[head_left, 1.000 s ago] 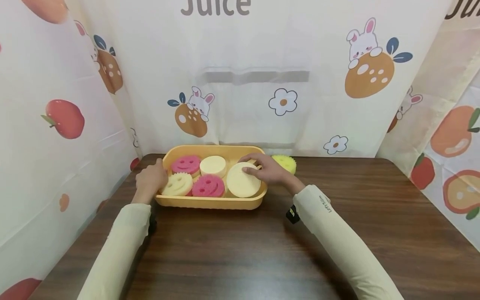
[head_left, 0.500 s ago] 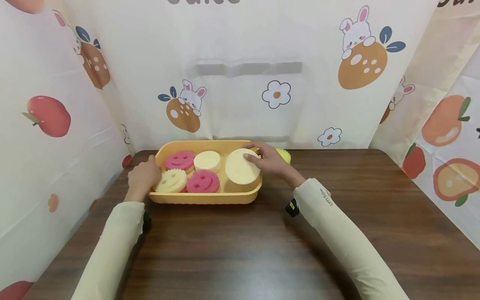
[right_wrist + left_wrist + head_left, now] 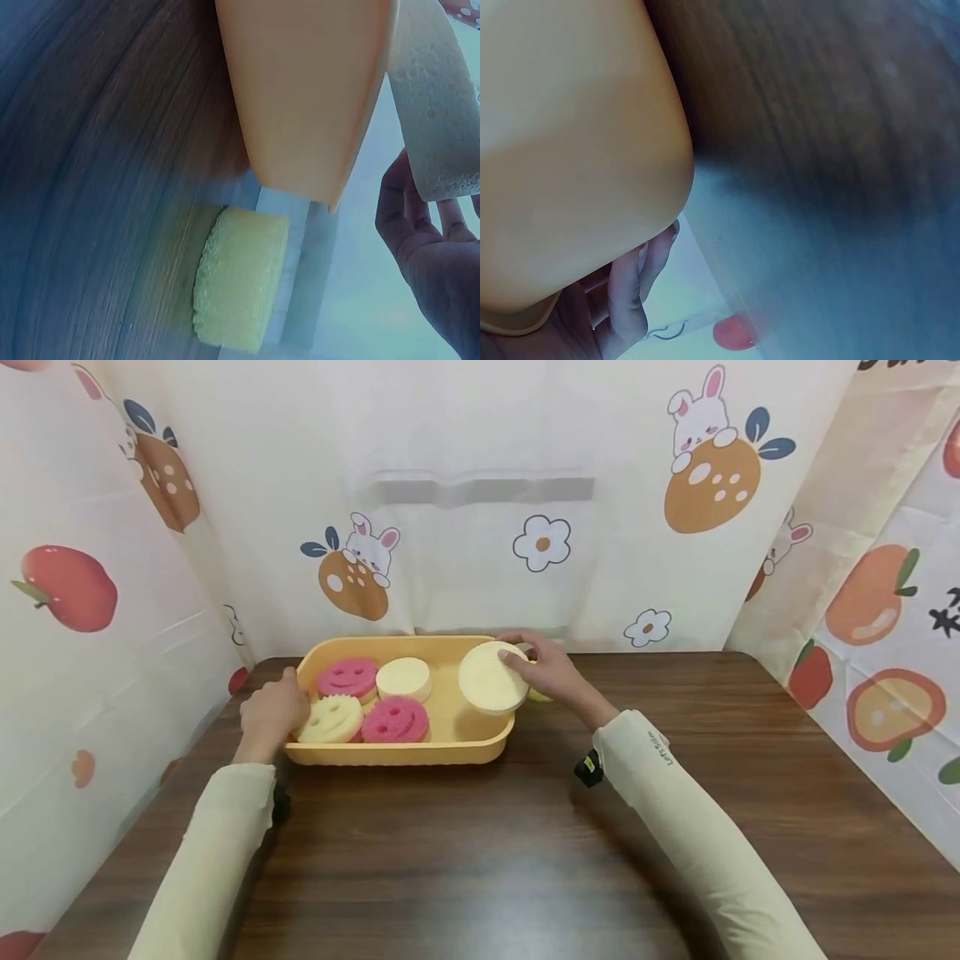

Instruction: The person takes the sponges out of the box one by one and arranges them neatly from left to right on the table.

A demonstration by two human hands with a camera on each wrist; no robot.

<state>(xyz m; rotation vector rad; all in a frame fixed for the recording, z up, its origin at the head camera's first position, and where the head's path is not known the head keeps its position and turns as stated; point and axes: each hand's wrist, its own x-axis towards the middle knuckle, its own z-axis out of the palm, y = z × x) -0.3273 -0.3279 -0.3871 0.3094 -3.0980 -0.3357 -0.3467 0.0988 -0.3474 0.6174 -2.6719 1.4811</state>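
A yellow plastic tray (image 3: 397, 756) sits at the back of the table. My left hand (image 3: 273, 708) grips its left end, with the fingers (image 3: 626, 296) against the outer wall in the left wrist view. My right hand (image 3: 555, 677) holds a round cream sponge (image 3: 491, 678), tilted over the tray's right end. In the right wrist view this sponge (image 3: 435, 112) is up at the tray's rim. Inside the tray lie two pink smiley sponges (image 3: 395, 720), a cream smiley sponge (image 3: 332, 720) and a plain cream round sponge (image 3: 403, 679).
A yellow scalloped sponge (image 3: 240, 277) stands on the table just right of the tray, mostly hidden behind my right hand in the head view. The brown wooden table (image 3: 450, 852) stretches in front and to the right. Printed curtains (image 3: 465, 560) close off the back and sides.
My right hand has lifted the round cream sponge from inside the tray up and right towards the rim. The left hand stays at the tray's left end. The head view has shifted slightly.
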